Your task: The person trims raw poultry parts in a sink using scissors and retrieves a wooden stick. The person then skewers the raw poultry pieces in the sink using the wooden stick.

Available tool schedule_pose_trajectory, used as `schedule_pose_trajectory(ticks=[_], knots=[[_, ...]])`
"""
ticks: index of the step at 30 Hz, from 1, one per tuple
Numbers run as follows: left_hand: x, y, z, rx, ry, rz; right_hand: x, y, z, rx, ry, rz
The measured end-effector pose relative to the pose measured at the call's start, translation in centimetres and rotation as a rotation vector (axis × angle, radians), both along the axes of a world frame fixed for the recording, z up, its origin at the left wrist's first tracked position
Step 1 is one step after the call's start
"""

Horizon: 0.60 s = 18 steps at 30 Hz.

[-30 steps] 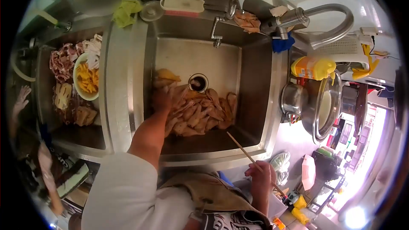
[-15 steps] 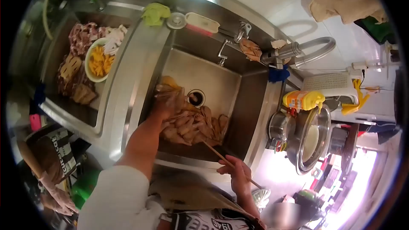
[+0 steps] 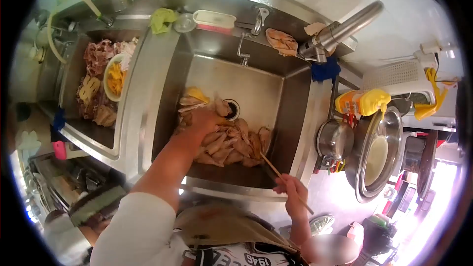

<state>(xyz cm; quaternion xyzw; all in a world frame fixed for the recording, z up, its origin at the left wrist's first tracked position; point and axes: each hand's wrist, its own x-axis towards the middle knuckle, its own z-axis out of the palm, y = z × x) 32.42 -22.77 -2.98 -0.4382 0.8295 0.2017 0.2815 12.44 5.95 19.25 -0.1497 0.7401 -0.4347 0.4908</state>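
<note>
Raw chicken pieces (image 3: 227,148) are heaped in the near part of the steel sink (image 3: 236,76), beside the drain (image 3: 230,110). My left hand (image 3: 204,119) reaches down into the heap, its fingers curled and partly hidden. It appears closed on a pale chicken piece (image 3: 221,106) that sticks up by the drain. A yellow piece (image 3: 197,93) lies just beyond that hand. Over the sink's near right edge, my right hand (image 3: 293,192) grips a long, thin wooden stick (image 3: 274,169), like a cooking chopstick. The stick's far tip touches the right side of the heap.
At left, another basin (image 3: 111,135) holds meat and a bowl (image 3: 107,88) of yellow pieces. A faucet (image 3: 340,32), green cloth (image 3: 162,20) and soap-dish-like tray (image 3: 214,19) line the back ledge. Right stand a yellow bottle (image 3: 362,102) and steel bowls (image 3: 352,167). Another person's sleeve (image 3: 64,236) shows lower left.
My right hand and the stick have moved right, and the tip now meets the heap farther right. My left hand has shifted slightly; a pale piece now stands up by the drain. The view has shifted.
</note>
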Motion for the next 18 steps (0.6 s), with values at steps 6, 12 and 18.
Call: schedule_pose_trajectory(ticks=[6, 12, 18], knots=[[-8.6, -2.0, -10.5, -0.244, 0.172, -0.232, 0.4, 0.6, -0.9, 0.176, -0.001, -0.222], [-10.9, -4.9, -9.3, 0.145, -0.058, -0.133, 2.2, -1.5, -2.6, 0.243, -0.064, -0.224], [-8.5, -4.5, -12.9, 0.166, 0.143, 0.153, 2.3, -3.1, -3.4, 0.231, -0.008, -0.082]])
